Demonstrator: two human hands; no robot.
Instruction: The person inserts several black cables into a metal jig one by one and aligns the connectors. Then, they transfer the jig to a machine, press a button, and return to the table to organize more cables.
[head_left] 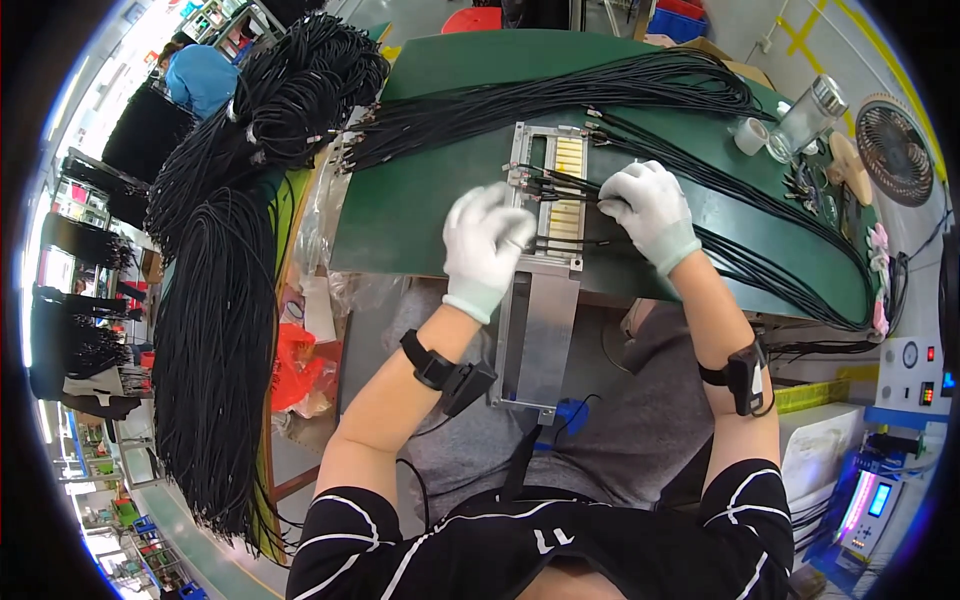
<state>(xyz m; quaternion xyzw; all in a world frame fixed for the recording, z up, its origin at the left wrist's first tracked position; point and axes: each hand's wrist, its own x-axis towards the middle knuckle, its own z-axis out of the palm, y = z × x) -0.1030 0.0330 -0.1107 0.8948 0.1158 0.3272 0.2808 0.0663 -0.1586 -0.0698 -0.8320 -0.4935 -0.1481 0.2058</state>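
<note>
A metal fixture (548,258) with a row of pale yellow slots lies across the green table's near edge. Several black cables (570,190) run over it, their connector ends at its left side. My right hand (652,212), in a white glove, is closed at the fixture's right side, thumb and fingers pinching black cables. Just left of the fixture is my left hand (484,240), also gloved, its fingers bent but apart and slightly blurred. I see nothing held in it. Another cable pair (575,243) crosses the fixture's near end.
Long black cables (560,92) lie along the table's far side, and more (770,205) curve round on the right. Large cable bundles (215,330) hang at left. A glass bottle (805,120), white cup (750,136) and black fan (893,150) stand at far right.
</note>
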